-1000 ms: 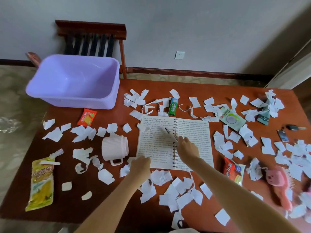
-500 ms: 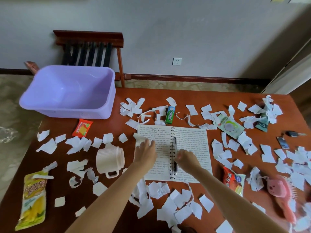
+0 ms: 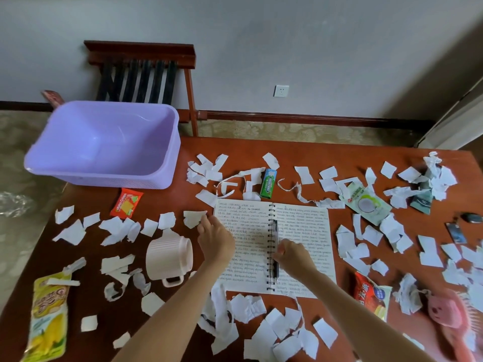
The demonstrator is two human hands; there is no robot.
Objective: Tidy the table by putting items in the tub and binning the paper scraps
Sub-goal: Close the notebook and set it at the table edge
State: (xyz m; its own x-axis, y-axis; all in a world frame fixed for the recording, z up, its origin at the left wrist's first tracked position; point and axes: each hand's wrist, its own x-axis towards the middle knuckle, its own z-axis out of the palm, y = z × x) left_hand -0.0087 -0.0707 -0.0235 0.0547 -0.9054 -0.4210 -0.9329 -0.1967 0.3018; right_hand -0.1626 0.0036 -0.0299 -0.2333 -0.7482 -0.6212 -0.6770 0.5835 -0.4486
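An open spiral notebook [image 3: 248, 246] with handwritten pages lies mid-table. A black pen [image 3: 275, 231] lies along its spine. My right hand [image 3: 294, 256] rests on the right page, its curled fingertips against the pen; whether they pinch it is hidden. My left hand [image 3: 215, 239] lies at the left page's outer edge, fingers reaching onto a paper scrap [image 3: 193, 218]. White paper scraps [image 3: 274, 333] cover the table. The empty purple tub [image 3: 104, 145] stands at the far left corner. A pink mug [image 3: 170, 254] lies on its side left of the notebook.
Scattered about are a red snack packet [image 3: 126, 203], a green gum pack [image 3: 268, 183], a yellow pouch [image 3: 49, 320], a red wrapper [image 3: 371, 296], a pink hairbrush [image 3: 449, 314], a white-green sachet [image 3: 366, 202] and a car key [image 3: 473, 218]. A wooden chair [image 3: 141, 66] stands behind the tub.
The pen went from my right hand's grip down onto the notebook's spine. My left hand moved up from the near scraps to the notebook's left edge.
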